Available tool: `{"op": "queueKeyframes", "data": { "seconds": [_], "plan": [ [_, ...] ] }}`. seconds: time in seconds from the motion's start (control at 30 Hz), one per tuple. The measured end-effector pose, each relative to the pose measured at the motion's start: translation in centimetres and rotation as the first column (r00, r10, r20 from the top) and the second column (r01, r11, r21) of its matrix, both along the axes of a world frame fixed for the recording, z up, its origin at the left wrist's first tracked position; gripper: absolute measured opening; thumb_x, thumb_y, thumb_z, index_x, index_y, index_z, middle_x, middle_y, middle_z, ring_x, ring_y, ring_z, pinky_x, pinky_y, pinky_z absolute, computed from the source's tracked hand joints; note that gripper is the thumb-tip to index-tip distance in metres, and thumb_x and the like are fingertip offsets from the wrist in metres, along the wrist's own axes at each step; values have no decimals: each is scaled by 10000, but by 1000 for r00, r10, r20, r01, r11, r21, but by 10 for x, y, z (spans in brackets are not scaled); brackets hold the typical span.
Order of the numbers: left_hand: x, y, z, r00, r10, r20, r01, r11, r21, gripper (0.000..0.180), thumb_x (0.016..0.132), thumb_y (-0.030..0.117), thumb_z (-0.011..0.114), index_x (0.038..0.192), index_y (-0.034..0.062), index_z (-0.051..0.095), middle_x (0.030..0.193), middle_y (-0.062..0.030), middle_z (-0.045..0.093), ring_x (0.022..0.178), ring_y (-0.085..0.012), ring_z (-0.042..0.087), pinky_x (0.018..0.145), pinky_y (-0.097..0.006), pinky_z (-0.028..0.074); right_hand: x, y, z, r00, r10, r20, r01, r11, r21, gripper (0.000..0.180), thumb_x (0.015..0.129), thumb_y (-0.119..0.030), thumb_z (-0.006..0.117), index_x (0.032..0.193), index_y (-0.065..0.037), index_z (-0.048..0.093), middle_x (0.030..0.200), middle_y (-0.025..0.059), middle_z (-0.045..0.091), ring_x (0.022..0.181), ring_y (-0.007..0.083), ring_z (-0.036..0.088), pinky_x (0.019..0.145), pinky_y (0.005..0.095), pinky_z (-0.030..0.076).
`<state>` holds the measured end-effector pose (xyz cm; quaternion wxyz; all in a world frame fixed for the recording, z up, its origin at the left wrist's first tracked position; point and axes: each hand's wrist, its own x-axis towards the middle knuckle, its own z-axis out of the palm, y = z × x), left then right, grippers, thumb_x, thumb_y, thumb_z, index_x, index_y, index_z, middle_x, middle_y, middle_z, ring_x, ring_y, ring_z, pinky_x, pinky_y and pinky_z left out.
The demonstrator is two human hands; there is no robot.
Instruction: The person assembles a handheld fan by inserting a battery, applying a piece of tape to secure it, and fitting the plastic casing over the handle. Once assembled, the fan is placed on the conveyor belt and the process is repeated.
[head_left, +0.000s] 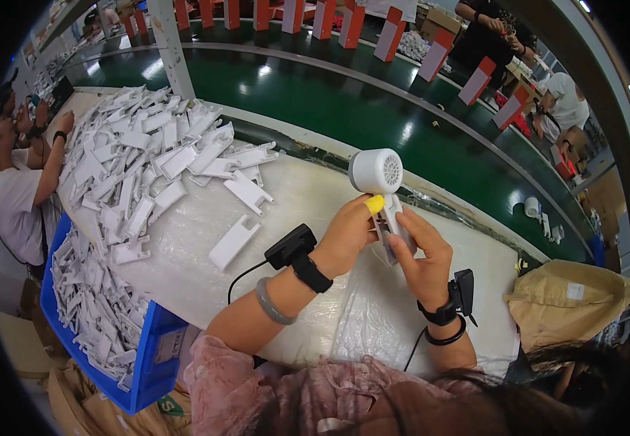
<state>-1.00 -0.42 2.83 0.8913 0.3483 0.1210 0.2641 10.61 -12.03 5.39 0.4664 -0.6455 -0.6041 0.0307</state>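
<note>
Above the table, in front of me, both my hands hold a white handheld fan [380, 171] with a round, grilled head on top. My left hand [345, 238], with a yellow cover on one fingertip, grips the handle from the left just under the head. My right hand [427, 263] closes round the handle's right side, thumb pressed against it. The handle looks open on its near side, its inside partly hidden by fingers. Nearest on the table lies a single white plastic handle shell [234, 242]. Left of it spreads a large heap of similar shells [148, 142].
A blue bin [144, 363] full of white shells stands at the table's left edge. Beyond the table runs a green conveyor belt [293, 94] carrying red-and-white boxes [438, 57] and white parts [533, 208]. A brown bag [569, 291] lies right; a co-worker [21, 192] is left.
</note>
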Motion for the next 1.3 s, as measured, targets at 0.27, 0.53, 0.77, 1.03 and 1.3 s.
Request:
{"op": "queueKeyframes", "data": {
  "seconds": [0.27,0.53,0.77,1.03,1.3],
  "plan": [
    [-1,-3,0,999,-6,39,5,999,33,415,1011,286,346,1342,47,424,1313,-75,496,1182,-183,491,937,-358,436,0,0,-2,998,-3,-59,5,999,33,353,815,-26,695,1165,-37,647,1215,164,621,1061,221,622,871,300,488],
    [0,-5,-2,995,29,92,-31,999,19,404,1011,264,356,1344,44,421,1310,-78,490,1174,-186,492,940,-363,439,-6,3,-10,997,-46,-63,49,998,47,334,805,-34,709,1135,-19,658,1206,209,612,1063,258,632,840,317,517],
    [2,-5,-3,985,15,174,-5,999,-53,384,982,179,363,1334,35,414,1276,-81,500,1153,-196,494,963,-362,419,-6,2,-13,990,-3,-144,18,995,99,313,816,-16,693,1127,-13,662,1218,204,606,1024,234,636,796,291,516],
    [2,-9,-1,963,54,264,-28,994,-104,360,961,131,366,1301,25,425,1219,-75,516,1127,-194,491,968,-366,396,-7,4,-14,997,-14,-70,24,990,142,302,819,2,686,1119,-33,676,1226,200,599,956,186,644,715,244,514],
    [6,-7,-13,950,84,302,-27,981,-191,326,980,154,353,1267,26,441,1217,-97,517,1126,-212,501,994,-384,390,0,5,-7,1000,27,-10,-26,995,97,303,808,3,699,1105,-54,690,1200,201,609,866,153,649,675,231,521]
  ]
}}
